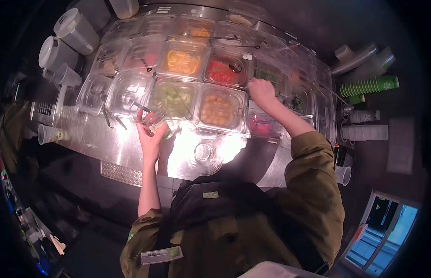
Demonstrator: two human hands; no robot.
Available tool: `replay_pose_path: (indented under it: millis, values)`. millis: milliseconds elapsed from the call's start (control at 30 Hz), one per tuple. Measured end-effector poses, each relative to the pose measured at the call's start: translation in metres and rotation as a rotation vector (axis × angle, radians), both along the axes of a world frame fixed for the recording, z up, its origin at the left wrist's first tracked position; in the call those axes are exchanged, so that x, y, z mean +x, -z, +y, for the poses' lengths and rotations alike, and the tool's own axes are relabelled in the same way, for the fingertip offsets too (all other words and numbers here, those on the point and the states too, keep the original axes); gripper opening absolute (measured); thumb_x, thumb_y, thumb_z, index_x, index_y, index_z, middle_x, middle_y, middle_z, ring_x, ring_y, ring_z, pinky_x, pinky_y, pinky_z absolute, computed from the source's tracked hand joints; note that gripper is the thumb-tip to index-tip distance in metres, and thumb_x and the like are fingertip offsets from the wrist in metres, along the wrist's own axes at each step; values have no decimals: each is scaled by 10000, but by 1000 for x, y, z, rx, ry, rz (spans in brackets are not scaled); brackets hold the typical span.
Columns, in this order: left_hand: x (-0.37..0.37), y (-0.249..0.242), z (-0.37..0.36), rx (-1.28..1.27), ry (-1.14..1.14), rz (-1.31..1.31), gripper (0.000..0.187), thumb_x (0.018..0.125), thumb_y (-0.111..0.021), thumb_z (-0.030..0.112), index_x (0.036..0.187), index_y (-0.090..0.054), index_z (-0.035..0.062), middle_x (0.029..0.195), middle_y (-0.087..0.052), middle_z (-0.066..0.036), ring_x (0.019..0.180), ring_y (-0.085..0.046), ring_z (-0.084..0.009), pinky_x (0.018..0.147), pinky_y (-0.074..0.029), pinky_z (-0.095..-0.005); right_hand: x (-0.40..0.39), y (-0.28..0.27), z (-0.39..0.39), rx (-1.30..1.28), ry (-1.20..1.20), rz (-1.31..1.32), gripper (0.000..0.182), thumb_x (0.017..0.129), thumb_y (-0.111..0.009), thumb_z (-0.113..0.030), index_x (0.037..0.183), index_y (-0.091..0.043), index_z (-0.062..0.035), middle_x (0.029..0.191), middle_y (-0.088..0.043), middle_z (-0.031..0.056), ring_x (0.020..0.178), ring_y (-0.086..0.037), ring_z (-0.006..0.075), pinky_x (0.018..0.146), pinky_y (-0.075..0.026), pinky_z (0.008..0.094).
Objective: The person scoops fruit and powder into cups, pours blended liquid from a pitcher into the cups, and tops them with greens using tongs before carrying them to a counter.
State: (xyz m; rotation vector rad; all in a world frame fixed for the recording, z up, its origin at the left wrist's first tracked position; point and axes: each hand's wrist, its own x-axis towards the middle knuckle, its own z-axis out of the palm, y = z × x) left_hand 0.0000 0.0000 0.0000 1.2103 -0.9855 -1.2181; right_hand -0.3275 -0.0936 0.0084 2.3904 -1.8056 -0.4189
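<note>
My left hand [150, 134] is wrapped round a clear cup [167, 132] at the front edge of the food containers. Something reddish and pale shows by the fingers, but glare blurs it. My right hand [262, 92] is closed in a fist over the containers, to the right of the red diced fruit [221, 72]. Whatever its fingers grip, if anything, is hidden. Close to that hand lie a container of round tan pieces [218, 110] and one with a pink item [259, 124]. Pale green pieces [172, 102] fill the container beyond my left hand.
Orange slices [183, 61] sit in a middle container. Tongs [108, 117] rest at the counter's left. A clear round lid or bowl [205, 156] lies on the steel counter [178, 163]. Stacked green cups [369, 86] are on the right, and white pitchers [58, 54] stand at the left.
</note>
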Motion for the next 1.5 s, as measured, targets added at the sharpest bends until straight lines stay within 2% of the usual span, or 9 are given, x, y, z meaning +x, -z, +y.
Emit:
replay_pose_path:
  millis: [367, 500, 600, 800, 1000, 1200, 1333, 1433, 1500]
  values:
    - [2, -7, -8, -41, 48, -88, 806, 675, -685, 147, 1294, -178, 45, 1193, -370, -151, 1096, -393, -236, 903, -355, -341, -14, -43, -10, 203, -180, -95, 129, 670, -494, -61, 683, -611, -10, 679, -602, 170, 692, -611, 293, 619, -498, 381]
    - [-12, -10, -19, -61, 43, -91, 831, 654, -696, 103, 1292, -169, 27, 1160, -363, -131, 1055, -417, -217, 883, -365, -317, -28, -28, -38, 457, -62, -611, 149, 703, -501, -61, 746, -626, 6, 676, -596, 162, 570, -593, 256, 483, -458, 345]
    - [-15, -13, -30, -93, 64, -136, 846, 639, -710, 113, 1289, -177, 17, 1153, -373, -134, 1048, -421, -218, 884, -358, -316, -61, -11, -34, 793, 488, -1074, 188, 779, -481, -69, 920, -580, 6, 580, -523, 45, 394, -425, 87, 333, -301, 224]
    - [-26, -16, -66, -215, 87, -536, 818, 652, -712, 165, 1282, -213, 15, 1179, -374, -163, 1072, -409, -245, 913, -332, -333, -82, 17, 20, 809, 866, -1694, 282, 846, -410, -61, 1115, -473, -5, 604, -470, -10, 378, -307, 23, 305, -207, 165]
    - [-57, 2, -114, -388, 124, -828, 836, 609, -739, 213, 1246, -260, -39, 1176, -408, -209, 1104, -407, -282, 926, -324, -345, -79, 20, 41, 614, 852, -1690, 307, 827, -468, -96, 1113, -475, 15, 589, -467, -7, 389, -314, 18, 310, -225, 165]
    - [-80, 6, -138, -459, 219, -964, 878, 568, -746, 233, 1250, -253, -17, 1194, -399, -204, 1113, -386, -331, 936, -303, -385, -86, -57, 67, 439, 706, -1682, 374, 789, -502, -73, 1153, -474, 6, 595, -476, -21, 405, -321, 19, 349, -235, 172]
    - [-119, 11, -146, -501, 235, -775, 874, 558, -750, 224, 1228, -255, -41, 1178, -393, -216, 1093, -397, -332, 929, -309, -381, -77, -96, 86, 103, 255, -1294, 349, 766, -511, -58, 1115, -526, -41, 592, -495, -26, 459, -452, 76, 413, -354, 215]
    - [-149, 3, -137, -415, 253, -559, 883, 552, -753, 213, 1217, -238, -55, 1154, -390, -223, 1080, -406, -313, 921, -320, -362, -56, -111, 108, -387, -123, -414, 437, 694, -536, -37, 1129, -512, -63, 633, -518, 14, 504, -518, 146, 441, -418, 278]
    - [-156, 0, -129, -424, 273, -436, 889, 555, -752, 197, 1220, -215, -47, 1151, -377, -216, 1072, -409, -296, 909, -336, -346, -50, -113, 120, -426, -116, -253, 532, 635, -531, -57, 1161, -484, -127, 701, -529, 47, 539, -546, 212, 467, -451, 322]
